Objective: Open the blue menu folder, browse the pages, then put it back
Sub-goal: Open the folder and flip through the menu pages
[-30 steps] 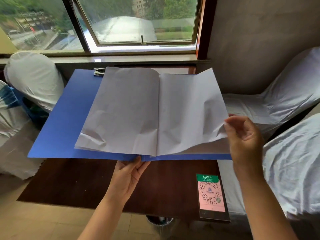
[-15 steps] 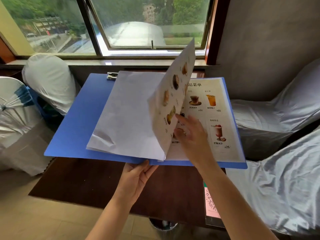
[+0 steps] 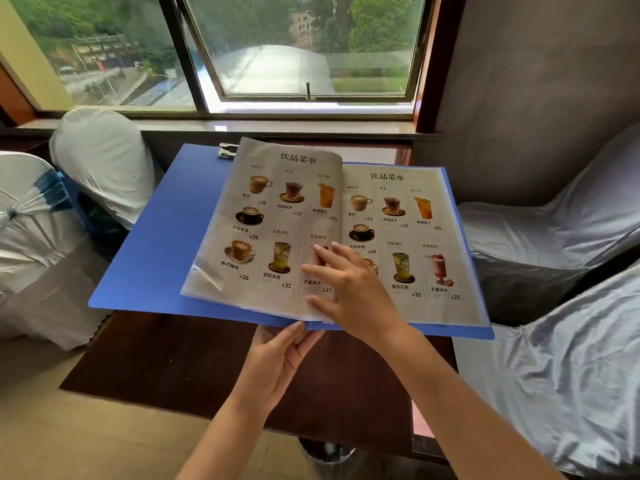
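The blue menu folder [image 3: 156, 244] lies open above the dark wooden table [image 3: 180, 362], its near edge lifted off the top. Two drink menu pages show: a left page [image 3: 263, 220] and a right page [image 3: 412, 237], both in clear sleeves. My left hand [image 3: 277, 362] grips the folder's near edge at the spine from below. My right hand [image 3: 349, 289] rests flat with spread fingers on the left page near the spine, holding nothing. A metal clip [image 3: 227, 150] sits at the folder's far edge.
White-covered chairs stand at the left [image 3: 104, 164] and grey-covered chairs at the right [image 3: 554, 244]. A QR payment card [image 3: 420, 424] lies at the table's right near corner. A window and sill [image 3: 277, 126] run behind the table. A bin [image 3: 325, 452] sits under the table.
My right hand turned a blank-backed page over to the left and pressed it flat, so two printed menu pages now show. My left hand kept its hold on the near edge.
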